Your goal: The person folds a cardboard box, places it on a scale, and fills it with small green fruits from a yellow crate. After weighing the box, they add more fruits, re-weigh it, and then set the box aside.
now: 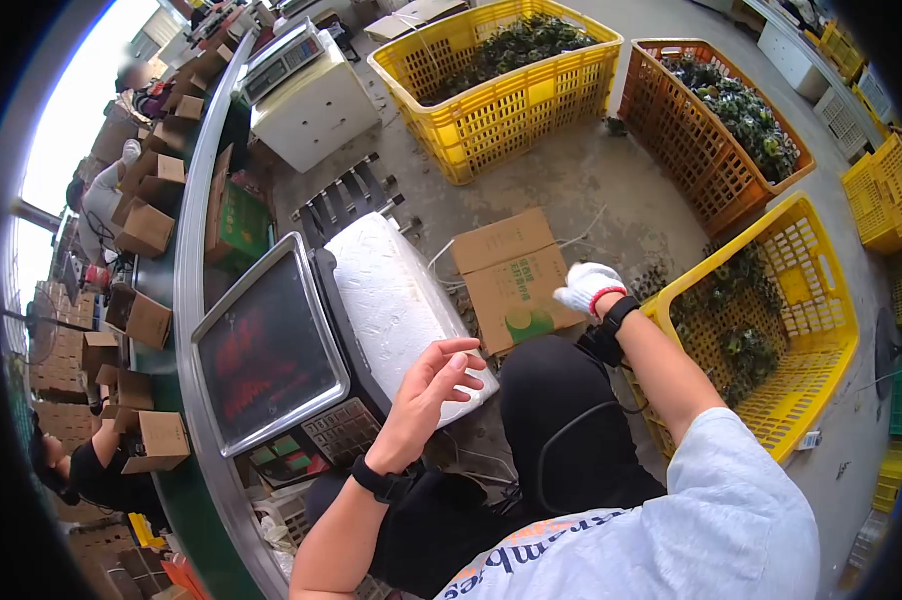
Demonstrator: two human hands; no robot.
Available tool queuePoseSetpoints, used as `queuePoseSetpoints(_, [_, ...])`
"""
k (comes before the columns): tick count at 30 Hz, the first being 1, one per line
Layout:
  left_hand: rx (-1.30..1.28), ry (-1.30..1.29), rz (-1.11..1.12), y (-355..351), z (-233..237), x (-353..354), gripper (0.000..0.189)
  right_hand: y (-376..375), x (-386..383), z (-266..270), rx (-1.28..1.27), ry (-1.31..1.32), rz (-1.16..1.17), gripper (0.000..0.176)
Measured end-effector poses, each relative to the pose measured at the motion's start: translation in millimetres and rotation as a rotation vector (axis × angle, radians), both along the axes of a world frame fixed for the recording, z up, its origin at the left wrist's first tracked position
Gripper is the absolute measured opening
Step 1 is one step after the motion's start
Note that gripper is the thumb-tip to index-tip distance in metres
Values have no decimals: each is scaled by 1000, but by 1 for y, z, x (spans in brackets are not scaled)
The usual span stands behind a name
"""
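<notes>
Seated at a weighing station. Left hand (431,390) bare, black band at the wrist, fingers spread and loosely curved, gripping nothing, held just above the lower right corner of the white pad (391,290); contact with it not clear. White pad at frame centre, lying flat on the scale: rough, foam-like surface, rounded-rectangle outline, slightly grubby, nothing on top. Long axis from upper left to lower right of the frame, near end pointing toward the lap, far end toward the dark slatted rack above it. Left long edge hard against the tilted display screen (266,355), red characters on a dark face, with a keypad (343,430) just below. Right hand (589,287) in a white glove with a red cuff, seen from the back, right of centre; fingers curled under, cannot tell whether anything is held. Sits over the right edge of a flattened cardboard box (511,275) on the concrete floor, just beside the near rim of a yellow crate (831,330) holding dark green produce (741,350). Orange crate (671,130) and a second yellow crate (511,110), both with the same produce, in the upper part of the frame. Green conveyor belt (171,470) curving down the left side, open cartons (146,230) riding on it, other people alongside.
</notes>
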State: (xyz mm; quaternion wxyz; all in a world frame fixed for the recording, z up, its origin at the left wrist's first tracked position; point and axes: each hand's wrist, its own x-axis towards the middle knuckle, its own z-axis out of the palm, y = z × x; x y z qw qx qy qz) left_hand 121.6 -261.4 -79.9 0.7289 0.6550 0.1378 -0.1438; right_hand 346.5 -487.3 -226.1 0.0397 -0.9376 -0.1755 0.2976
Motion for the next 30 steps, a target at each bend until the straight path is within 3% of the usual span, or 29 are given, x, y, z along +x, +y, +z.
queuePoseSetpoints(4, [-3, 23, -8, 1, 1, 2, 38, -25, 11, -86, -52, 159, 54, 65])
queuePoseSetpoints(6, [2, 42, -16, 0, -1, 2, 38, -19, -8, -94, -12, 80, 69, 69])
queuePoseSetpoints(9, [1, 69, -22, 0, -8, 4, 38, -4, -35, -105, -122, -123, 85, 93])
queuePoseSetpoints(10, [-4, 73, -24, 0, -8, 5, 39, 5, -45, -81, -201, -184, 20, 94])
queuePoseSetpoints(12, [11, 98, -27, 0, -10, 6, 39, 3, -50, -62, 35, -158, 125, 86])
queuePoseSetpoints(14, [41, 91, -30, 1, -14, 8, 38, 24, -52, -63, 427, 119, 254, 77])
queuePoseSetpoints(16, [48, 89, -9, 0, -16, 10, 38, 33, -55, -27, 446, 213, 73, 73])
queuePoseSetpoints(18, [40, 96, 34, 1, -17, 9, 38, 28, -46, -60, 411, -351, -143, 74])
queuePoseSetpoints(20, [40, 70, 66, -1, -17, 7, 40, 17, -29, -84, 243, -226, -427, 83])
queuePoseSetpoints(22, [28, 80, 92, 2, -17, 5, 37, 5, -19, -86, 146, 185, -321, 95])
queuePoseSetpoints(23, [43, 83, 92, 4, -19, 6, 38, 8, -24, -90, 145, 106, -274, 103])
queuePoseSetpoints(27, [51, 79, 109, 11, -24, 7, 39, 12, -31, -83, 171, -37, -183, 101])
queuePoseSetpoints(30, [59, 68, 93, 12, -31, 11, 39, 8, -26, -59, 382, -102, -232, 88])
